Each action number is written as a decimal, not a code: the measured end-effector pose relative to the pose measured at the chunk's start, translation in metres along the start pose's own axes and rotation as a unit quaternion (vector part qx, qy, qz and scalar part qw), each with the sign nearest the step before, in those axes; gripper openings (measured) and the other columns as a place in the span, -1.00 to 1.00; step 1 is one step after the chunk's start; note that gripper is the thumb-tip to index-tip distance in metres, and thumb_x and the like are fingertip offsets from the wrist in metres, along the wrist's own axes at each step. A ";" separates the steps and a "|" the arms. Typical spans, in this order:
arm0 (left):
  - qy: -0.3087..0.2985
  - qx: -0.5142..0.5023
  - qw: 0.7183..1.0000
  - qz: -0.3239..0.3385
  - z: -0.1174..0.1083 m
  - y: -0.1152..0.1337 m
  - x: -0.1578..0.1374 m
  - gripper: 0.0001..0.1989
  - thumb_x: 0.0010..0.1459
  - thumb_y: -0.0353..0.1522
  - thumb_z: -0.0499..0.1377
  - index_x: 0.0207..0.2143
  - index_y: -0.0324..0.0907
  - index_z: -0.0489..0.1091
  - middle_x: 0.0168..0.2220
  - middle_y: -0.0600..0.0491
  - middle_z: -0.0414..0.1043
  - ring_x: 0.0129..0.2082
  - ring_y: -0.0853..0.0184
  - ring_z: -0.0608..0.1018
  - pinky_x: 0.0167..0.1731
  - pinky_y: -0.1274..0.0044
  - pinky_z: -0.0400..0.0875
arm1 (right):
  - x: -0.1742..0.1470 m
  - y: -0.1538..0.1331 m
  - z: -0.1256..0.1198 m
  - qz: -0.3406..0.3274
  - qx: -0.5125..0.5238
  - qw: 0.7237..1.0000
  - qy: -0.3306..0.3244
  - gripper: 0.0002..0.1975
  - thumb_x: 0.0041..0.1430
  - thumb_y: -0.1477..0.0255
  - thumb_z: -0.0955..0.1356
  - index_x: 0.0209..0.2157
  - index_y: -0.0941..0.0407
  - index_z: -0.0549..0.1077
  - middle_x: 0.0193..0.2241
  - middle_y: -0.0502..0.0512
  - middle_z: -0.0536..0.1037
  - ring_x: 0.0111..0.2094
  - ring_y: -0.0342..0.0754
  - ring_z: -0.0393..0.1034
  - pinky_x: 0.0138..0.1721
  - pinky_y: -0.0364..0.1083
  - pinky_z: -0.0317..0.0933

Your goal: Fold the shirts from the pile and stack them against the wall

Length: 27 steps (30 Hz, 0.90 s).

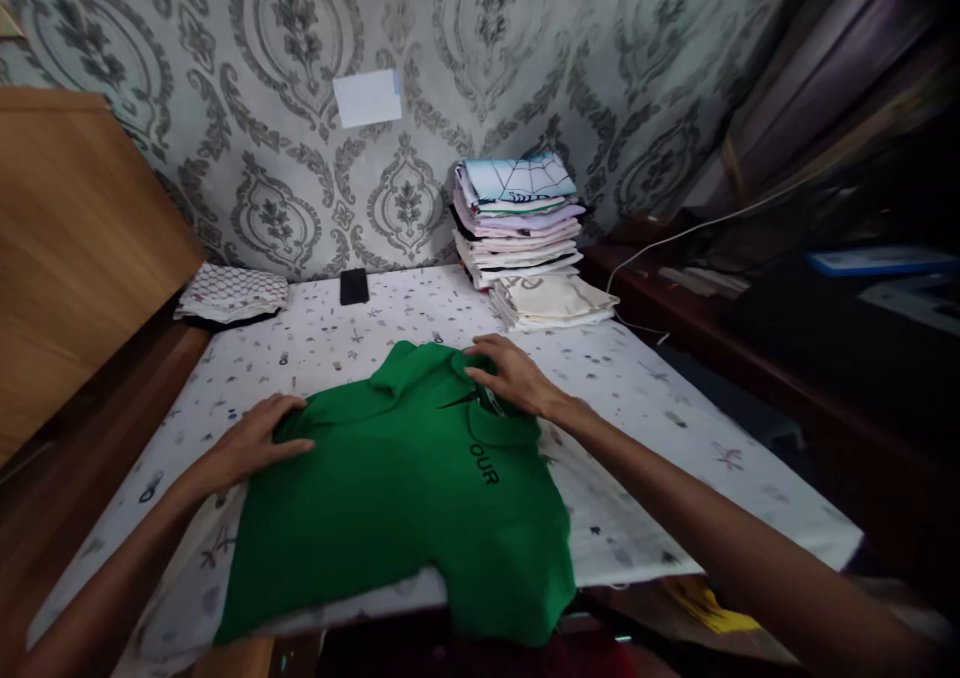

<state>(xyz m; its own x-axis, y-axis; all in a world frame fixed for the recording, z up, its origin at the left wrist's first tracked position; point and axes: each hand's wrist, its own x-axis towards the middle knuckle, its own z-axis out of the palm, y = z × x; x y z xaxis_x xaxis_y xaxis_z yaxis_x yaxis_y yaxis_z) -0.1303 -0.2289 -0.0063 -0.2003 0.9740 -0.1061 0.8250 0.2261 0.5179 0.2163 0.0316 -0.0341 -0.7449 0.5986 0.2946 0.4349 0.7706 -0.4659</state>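
Observation:
A green polo shirt [360,503] with a collar, a short placket and black letters reading "OUR" lies spread on the white printed cloth, its lower part reaching the near edge. My left hand [259,443] rests at the shirt's left edge, thumb stretched apart from the fingers. Over the collar at the upper right, my right hand [514,373] touches the fabric with thumb and fingers apart. Some of its fingertips are hard to make out against the green.
A tall stack of folded clothes [517,228] stands by the wall, with a lower folded pile [559,298] before it. Another folded pile [236,293] lies at back left, near a black phone [354,286]. A wooden panel [82,248] borders the left; a white cable [675,233] runs right.

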 end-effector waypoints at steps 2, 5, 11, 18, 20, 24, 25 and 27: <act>-0.005 0.052 0.999 0.000 0.007 0.002 -0.006 -0.33 0.03 0.04 0.23 0.13 -0.06 0.34 0.06 -0.07 0.43 -0.03 0.05 0.50 -0.14 0.36 0.44 | 0.028 -0.006 0.011 0.006 -0.024 0.999 -0.036 -0.65 0.28 0.20 0.30 -0.02 0.10 0.48 0.08 0.28 0.46 0.12 0.20 0.33 0.10 0.13 0.24; 0.024 0.097 0.995 0.002 0.018 0.002 -0.017 -0.40 0.13 -0.11 0.13 0.20 -0.12 0.26 0.11 -0.11 0.39 0.06 0.04 0.47 -0.03 0.31 0.41 | 0.069 -0.009 0.029 0.073 -0.042 0.991 -0.103 -0.66 0.28 0.20 0.30 -0.12 0.16 0.52 -0.03 0.36 0.52 0.00 0.23 0.39 -0.01 0.13 0.27; 0.123 0.117 0.985 -0.026 0.014 -0.015 -0.018 -0.57 0.10 -0.32 -0.03 0.00 -0.14 0.39 -0.02 -0.07 0.51 -0.04 0.09 0.52 -0.06 0.32 0.40 | 0.112 -0.003 0.047 0.109 0.044 0.980 -0.163 -0.83 -0.10 0.45 0.48 -0.38 0.13 0.52 -0.33 0.15 0.57 -0.25 0.06 0.45 -0.28 -0.07 0.28; 0.240 -0.215 0.944 -0.070 -0.021 -0.023 0.024 -0.70 -0.14 -0.15 0.20 -0.37 -0.14 0.39 -0.49 0.12 0.39 -0.44 0.28 0.44 -0.41 0.51 0.34 | 0.100 -0.004 0.039 0.111 0.234 0.957 -0.130 -0.89 -0.05 0.51 0.36 -0.44 0.07 0.34 -0.47 0.01 0.51 -0.43 -0.08 0.41 -0.39 -0.12 0.31; 0.261 -0.299 0.912 -0.105 -0.025 -0.021 0.039 -0.66 -0.19 -0.13 0.26 -0.39 -0.14 0.37 -0.56 0.18 0.30 -0.54 0.37 0.35 -0.52 0.56 0.25 | 0.100 -0.002 0.033 0.135 0.364 0.920 -0.062 -0.84 -0.05 0.46 0.36 -0.40 0.05 0.28 -0.49 0.00 0.48 -0.45 -0.08 0.39 -0.38 -0.10 0.33; 0.303 -0.376 0.868 -0.116 -0.030 -0.018 0.072 -0.59 -0.27 -0.11 0.33 -0.40 -0.15 0.36 -0.54 0.19 0.34 -0.55 0.40 0.34 -0.53 0.59 0.22 | 0.117 0.015 0.023 0.150 0.452 0.871 0.125 -0.74 -0.15 0.46 0.36 -0.44 0.03 0.15 -0.53 -0.07 0.35 -0.46 -0.11 0.32 -0.40 -0.14 0.27; 0.313 -0.382 0.862 -0.110 -0.032 -0.019 0.081 -0.57 -0.28 -0.10 0.33 -0.39 -0.15 0.37 -0.52 0.18 0.36 -0.53 0.40 0.36 -0.51 0.58 0.24 | 0.123 0.021 0.022 0.142 0.434 0.874 0.167 -0.74 -0.16 0.47 0.34 -0.46 0.03 0.13 -0.53 -0.08 0.33 -0.45 -0.12 0.31 -0.39 -0.15 0.26; 0.325 -0.381 0.860 -0.100 -0.034 -0.022 0.102 -0.53 -0.31 -0.07 0.32 -0.37 -0.16 0.37 -0.51 0.18 0.38 -0.51 0.39 0.38 -0.47 0.57 0.27 | 0.137 0.033 0.023 0.133 0.379 0.889 0.218 -0.79 -0.15 0.49 0.31 -0.46 0.04 0.14 -0.51 -0.07 0.34 -0.41 -0.11 0.32 -0.36 -0.15 0.25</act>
<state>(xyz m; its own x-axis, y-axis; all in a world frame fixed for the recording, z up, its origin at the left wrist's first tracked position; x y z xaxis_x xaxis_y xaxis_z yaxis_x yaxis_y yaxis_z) -0.1870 -0.1355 0.0001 -0.7551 0.6461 0.1112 0.2035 0.0698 0.9766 0.1167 0.1339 -0.0281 -0.3271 0.8933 0.3082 -0.0229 0.3185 -0.9476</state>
